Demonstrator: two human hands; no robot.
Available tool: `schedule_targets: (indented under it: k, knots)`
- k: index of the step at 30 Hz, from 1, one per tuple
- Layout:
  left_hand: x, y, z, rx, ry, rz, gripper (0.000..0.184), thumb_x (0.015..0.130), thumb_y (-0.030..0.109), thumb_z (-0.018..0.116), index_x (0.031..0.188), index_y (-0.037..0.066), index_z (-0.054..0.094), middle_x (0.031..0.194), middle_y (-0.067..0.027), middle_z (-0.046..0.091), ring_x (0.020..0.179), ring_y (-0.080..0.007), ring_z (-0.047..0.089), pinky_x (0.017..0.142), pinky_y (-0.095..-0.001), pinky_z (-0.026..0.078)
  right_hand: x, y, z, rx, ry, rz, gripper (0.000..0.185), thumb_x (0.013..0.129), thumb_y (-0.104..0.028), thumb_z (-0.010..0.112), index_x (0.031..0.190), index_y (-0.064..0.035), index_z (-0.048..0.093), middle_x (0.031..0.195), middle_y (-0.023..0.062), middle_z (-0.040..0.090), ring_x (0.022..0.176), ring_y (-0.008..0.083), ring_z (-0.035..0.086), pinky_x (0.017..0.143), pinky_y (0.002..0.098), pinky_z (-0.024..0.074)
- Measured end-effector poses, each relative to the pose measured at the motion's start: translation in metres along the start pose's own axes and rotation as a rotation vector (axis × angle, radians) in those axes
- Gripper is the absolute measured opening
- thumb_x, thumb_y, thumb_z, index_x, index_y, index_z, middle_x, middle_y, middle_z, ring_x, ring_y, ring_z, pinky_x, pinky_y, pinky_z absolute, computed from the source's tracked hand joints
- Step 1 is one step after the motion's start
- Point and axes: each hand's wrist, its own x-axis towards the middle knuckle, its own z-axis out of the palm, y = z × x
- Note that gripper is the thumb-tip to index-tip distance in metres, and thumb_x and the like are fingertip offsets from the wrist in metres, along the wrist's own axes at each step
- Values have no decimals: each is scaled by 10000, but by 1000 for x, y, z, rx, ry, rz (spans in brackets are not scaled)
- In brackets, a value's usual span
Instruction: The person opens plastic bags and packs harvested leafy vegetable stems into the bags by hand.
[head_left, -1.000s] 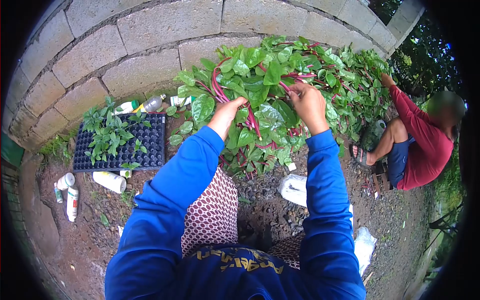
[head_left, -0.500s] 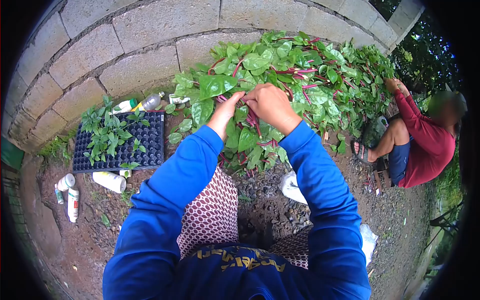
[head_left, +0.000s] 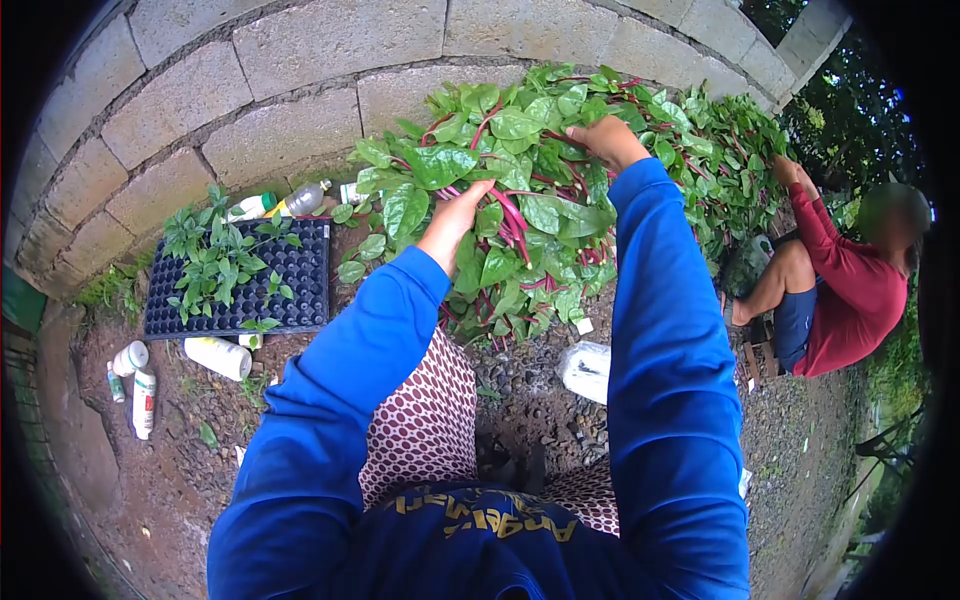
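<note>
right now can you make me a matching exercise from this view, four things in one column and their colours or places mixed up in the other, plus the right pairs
Column one
1. left hand
2. planting tray
3. co-worker's sleeve
4. block wall

Column two
A. dark red
B. grey, behind the leafy pile
C. black, with small green plants on it
D. among red-stemmed greens

Right pairs
1-D, 2-C, 3-A, 4-B

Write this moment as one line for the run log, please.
left hand: holding red stems; right hand: among leafy greens; black tray: left of greens; second person: low at right
</note>
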Motion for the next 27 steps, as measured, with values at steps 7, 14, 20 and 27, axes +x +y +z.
schedule_targets:
  k: [7, 14, 20, 27]
  knots:
    - [1, 0, 0, 157, 29, 187, 397, 805, 372, 636, 1070, 77, 618, 1018, -41, 624, 876, -144, 575, 798, -294, 442, -76, -27, -20, 396, -85, -111, 357, 717, -276, 734, 908, 9, 637, 762, 74, 641, 684, 177, 602, 628, 345, 487]
    - [-8, 6, 8, 151, 58, 193, 369, 806, 338, 644, 1061, 74, 619, 982, -36, 637, 838, -146, 592, 757, -288, 466, -135, -41, 31, 238, 469, -574, 240, 636, 41, 641, 869, -7, 609, 843, 178, 630, 788, 319, 625, 717, 384, 493]
    - [-17, 4, 28, 112, 99, 504, 260, 779, 116, 688, 1002, 3, 618, 962, -51, 654, 820, -138, 602, 755, -287, 477, -163, -33, 53, 274, 341, -521, 257, 635, 8, 667, 875, -16, 579, 908, 179, 587, 899, 353, 576, 796, 399, 457]
    - [-36, 3, 52, 152, -142, 509, 441, 833, 211, 646, 1205, 32, 492, 1114, -44, 591, 998, -144, 559, 856, -283, 446, -151, -7, 29, 385, 14, -392, 866, 717, -491, 652, 1307, 79, 376, 1268, 274, 475, 1190, 329, 479, 1006, 354, 360]
